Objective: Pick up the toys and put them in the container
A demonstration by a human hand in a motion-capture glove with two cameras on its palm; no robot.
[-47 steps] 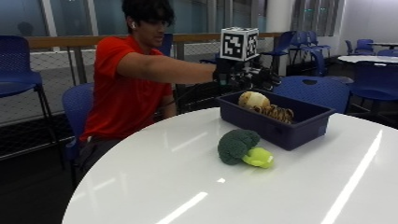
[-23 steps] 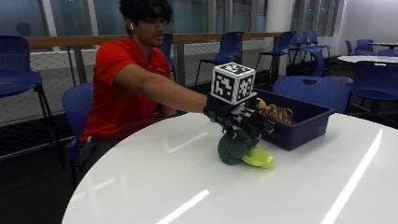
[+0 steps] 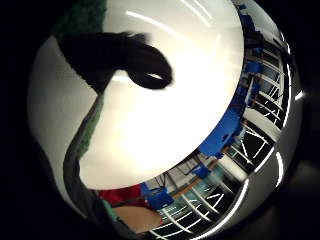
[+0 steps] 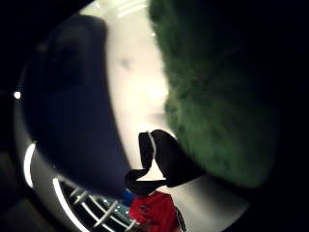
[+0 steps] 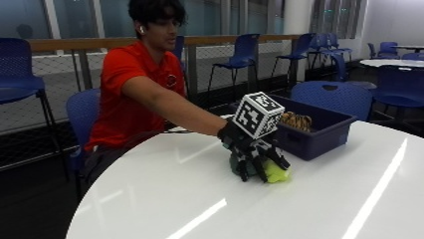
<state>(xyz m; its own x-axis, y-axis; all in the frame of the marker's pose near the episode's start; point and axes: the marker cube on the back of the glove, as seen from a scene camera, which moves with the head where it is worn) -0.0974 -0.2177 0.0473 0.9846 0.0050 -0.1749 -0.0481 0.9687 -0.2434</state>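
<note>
- Since the frame one second back, right hand (image 5: 255, 157) has travelled from above the container down to the table surface; it now covers the broccoli toy, which lay fully exposed before. Toy itself sits at the same spot.
- Nearest: white table (image 5: 199, 209), glossy, with streaks of reflected light.
- Mid-table: gloved fingers (image 5: 246, 167) draped downward over the broccoli toy (image 5: 273, 172), tips reaching the table on the near side. Only the yellow-green stalk end shows at the right of the hand; dark green head hidden under the palm.
- Grip state: fingers curled round the toy, appearing to clasp it. Toy not yet lifted.
- Beyond, to the right: dark blue container (image 5: 318, 132), just beside the hand, with a striped toy (image 5: 295, 121) already inside.
- Far: person in red shirt, seated, arm reaching across the table; blue chairs behind.
- Step in hand, by my judgement: grasping the last loose toy. Next move calls for lifting clear of the table, carrying a short way right and far over the container rim, then releasing.
- Thumb-side palm view: fuzzy green head (image 4: 217, 87) fills much of it, container wall (image 4: 72, 121) beside, confirming closeness of palm to toy, hidden from outside.
- Little-finger-side view: mostly bare table (image 3: 165, 125), a green sliver (image 3: 87, 17) at the edge.
</note>
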